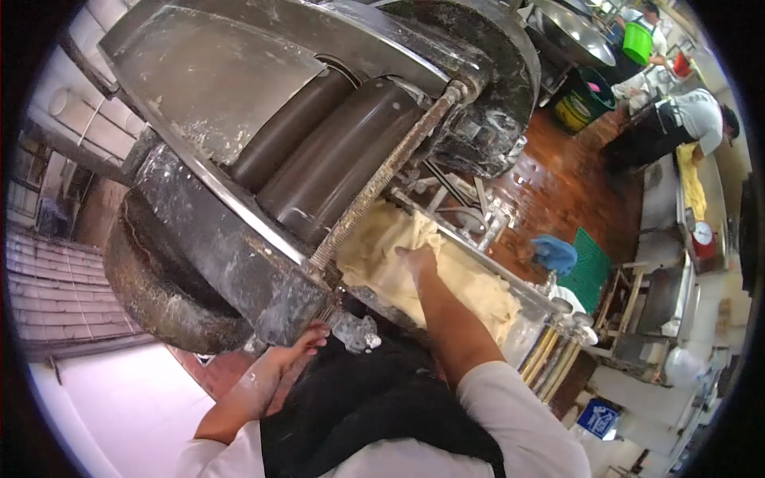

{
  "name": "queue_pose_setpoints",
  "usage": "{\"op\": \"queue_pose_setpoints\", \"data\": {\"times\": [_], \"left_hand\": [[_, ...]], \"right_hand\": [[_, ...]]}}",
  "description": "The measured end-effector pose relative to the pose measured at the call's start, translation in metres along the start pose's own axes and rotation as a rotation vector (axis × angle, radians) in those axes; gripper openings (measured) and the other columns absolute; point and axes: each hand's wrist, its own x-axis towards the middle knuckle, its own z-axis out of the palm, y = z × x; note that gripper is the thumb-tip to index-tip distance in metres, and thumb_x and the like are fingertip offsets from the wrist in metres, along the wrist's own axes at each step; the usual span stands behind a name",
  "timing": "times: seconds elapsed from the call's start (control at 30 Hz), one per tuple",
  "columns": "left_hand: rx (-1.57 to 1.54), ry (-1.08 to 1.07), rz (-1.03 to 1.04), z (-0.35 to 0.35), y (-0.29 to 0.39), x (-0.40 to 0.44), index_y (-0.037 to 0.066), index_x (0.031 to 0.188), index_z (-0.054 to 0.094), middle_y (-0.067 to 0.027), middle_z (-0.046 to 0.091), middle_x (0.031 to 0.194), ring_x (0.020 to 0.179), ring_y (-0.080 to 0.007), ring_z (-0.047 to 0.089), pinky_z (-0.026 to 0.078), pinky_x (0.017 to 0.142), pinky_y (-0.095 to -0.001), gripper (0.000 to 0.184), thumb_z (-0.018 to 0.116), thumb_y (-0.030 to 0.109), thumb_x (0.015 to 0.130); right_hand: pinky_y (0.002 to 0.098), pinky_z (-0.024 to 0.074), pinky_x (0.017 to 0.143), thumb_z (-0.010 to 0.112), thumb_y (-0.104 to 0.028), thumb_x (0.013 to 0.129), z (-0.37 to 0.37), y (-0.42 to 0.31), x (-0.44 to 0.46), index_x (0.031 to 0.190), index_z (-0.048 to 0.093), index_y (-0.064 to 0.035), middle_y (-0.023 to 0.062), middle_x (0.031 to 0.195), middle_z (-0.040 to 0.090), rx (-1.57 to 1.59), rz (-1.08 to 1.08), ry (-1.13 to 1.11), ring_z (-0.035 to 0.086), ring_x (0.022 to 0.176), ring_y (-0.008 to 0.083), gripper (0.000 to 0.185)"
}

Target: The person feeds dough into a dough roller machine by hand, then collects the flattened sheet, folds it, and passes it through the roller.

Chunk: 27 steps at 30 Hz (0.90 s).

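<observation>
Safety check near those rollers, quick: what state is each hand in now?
Left hand: fingers curled beside the roller machine; grip cannot be told.
Right hand: on the dough, fingers partly hidden; cannot tell whether it grips.

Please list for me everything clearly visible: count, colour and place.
Roller machine: 1, grey, left
Rollers: 2, dark, inside machine
Dough: 1 mass, cream, in tray
Tray: 1, silver, centre
Rods: several, yellowish, lower right
Mat: 1, green, right
Unclear item: 1, blue, beside mat
Bin: 1, dark green, upper right
Bowl: 1, silver, upper right
Bucket: 1, bright green, upper right
Container: 1, red, upper right
People: 2, white tops, upper right
Worktop mass: 1, yellow, right
Scale: 1, white dial, right
Apron: 1, black, bottom
Left hand: 1, bare, by machine edge
Right hand: 1, bare, on dough
</observation>
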Motion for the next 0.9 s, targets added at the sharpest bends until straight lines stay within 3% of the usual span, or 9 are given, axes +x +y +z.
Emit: {"op": "queue_pose_setpoints", "data": {"times": [0.07, 0.17, 0.23, 0.4, 0.47, 0.6, 0.7, 0.8, 0.9], "left_hand": [[-0.156, -0.032, 0.028, -0.016, -0.018, 0.015, 0.002, 0.093, 0.060, -0.0051, 0.062, 0.085, 0.074, -0.0137, 0.059, 0.047, 0.061, -0.0275, 0.017, 0.056, 0.019, 0.090], [0.074, 0.228, -0.001, 0.027, 0.021, -0.019, 0.003, 0.095, 0.061, -0.0068, 0.063, 0.085, 0.074, -0.0144, 0.061, 0.049, 0.062, -0.0294, 0.021, 0.058, 0.022, 0.088], [0.111, 0.142, -0.080, 0.016, 0.005, 0.002, 0.012, 0.124, 0.056, -0.0013, 0.065, 0.106, 0.091, -0.0106, 0.063, 0.048, 0.073, -0.0285, 0.047, 0.066, 0.034, 0.084], [0.058, 0.103, -0.080, 0.043, -0.030, 0.035, 0.011, 0.103, 0.065, -0.0005, 0.065, 0.099, 0.084, -0.0123, 0.064, 0.047, 0.065, -0.0271, 0.031, 0.065, 0.035, 0.083], [0.062, 0.060, -0.090, 0.068, -0.018, 0.041, 0.009, 0.114, 0.059, -0.0008, 0.065, 0.100, 0.085, -0.0119, 0.063, 0.050, 0.067, -0.0280, 0.041, 0.062, 0.039, 0.087], [0.012, 0.021, -0.046, 0.102, -0.015, 0.090, 0.008, 0.122, 0.054, -0.0005, 0.065, 0.099, 0.083, -0.0101, 0.062, 0.049, 0.064, -0.0268, 0.046, 0.060, 0.041, 0.090], [0.052, 0.063, 0.019, 0.137, 0.016, 0.088, 0.006, 0.124, 0.052, -0.0026, 0.064, 0.099, 0.088, -0.0135, 0.062, 0.051, 0.071, -0.0289, 0.048, 0.060, 0.039, 0.090], [0.550, 0.251, 0.583, 0.143, -0.002, 0.124, 0.002, 0.133, 0.044, -0.0112, 0.063, 0.110, 0.102, -0.0252, 0.061, 0.049, 0.087, -0.0350, 0.059, 0.060, 0.037, 0.089], [0.692, 0.451, 0.688, 0.154, 0.043, 0.106, -0.002, 0.141, 0.032, -0.0223, 0.052, 0.130, 0.123, -0.0363, 0.049, 0.038, 0.104, -0.0415, 0.071, 0.059, 0.037, 0.088]], "right_hand": [[0.0423, 0.0480, 0.089, 0.075, -0.040, 0.073, 0.004, -0.004, 0.002, 0.116, 0.052, 0.0100, 0.0293, 0.108, 0.063, -0.073, 0.002, -0.009, 0.061, 0.105, 0.0396, 0.070], [0.0422, 0.0481, 0.087, 0.075, -0.035, 0.074, -0.015, -0.020, -0.022, 0.114, 0.055, 0.0065, 0.0280, 0.105, 0.064, 0.001, -0.110, -0.009, 0.061, 0.101, 0.0406, 0.061], [0.0410, 0.0495, 0.085, 0.074, -0.028, 0.075, -0.020, -0.014, -0.029, 0.114, 0.056, 0.0053, 0.0267, 0.102, 0.065, 0.186, -0.213, 0.036, 0.064, 0.098, 0.0374, 0.054], [0.0376, 0.0524, 0.076, 0.071, -0.015, 0.079, -0.065, -0.006, -0.054, 0.113, 0.058, 0.0025, 0.0174, 0.097, 0.068, 0.598, -0.216, -0.007, 0.066, 0.086, 0.0270, 0.040], [0.0320, 0.0511, 0.074, 0.070, -0.013, 0.082, -0.092, -0.003, -0.065, 0.115, 0.057, 0.0022, 0.0125, 0.099, 0.067, 0.647, -0.149, -0.060, 0.063, 0.086, 0.0185, 0.039], [0.0323, 0.0521, 0.074, 0.070, -0.012, 0.083, -0.109, 0.032, -0.072, 0.114, 0.057, 0.0012, 0.0119, 0.099, 0.067, 0.626, -0.135, -0.109, 0.064, 0.084, 0.0186, 0.036], [0.0334, 0.0532, 0.072, 0.069, -0.011, 0.084, -0.127, 0.039, -0.092, 0.113, 0.060, -0.0002, 0.0109, 0.097, 0.068, 0.665, -0.152, -0.099, 0.065, 0.082, 0.0193, 0.032], [0.0324, 0.0526, 0.074, 0.068, -0.011, 0.084, -0.142, 0.045, -0.106, 0.113, 0.060, -0.0006, 0.0102, 0.097, 0.068, 0.673, -0.198, -0.093, 0.065, 0.083, 0.0189, 0.032], [0.0316, 0.0518, 0.076, 0.067, -0.010, 0.085, -0.160, 0.047, -0.121, 0.115, 0.058, -0.0006, 0.0095, 0.099, 0.067, 0.670, -0.165, -0.119, 0.064, 0.085, 0.0181, 0.032]]}}
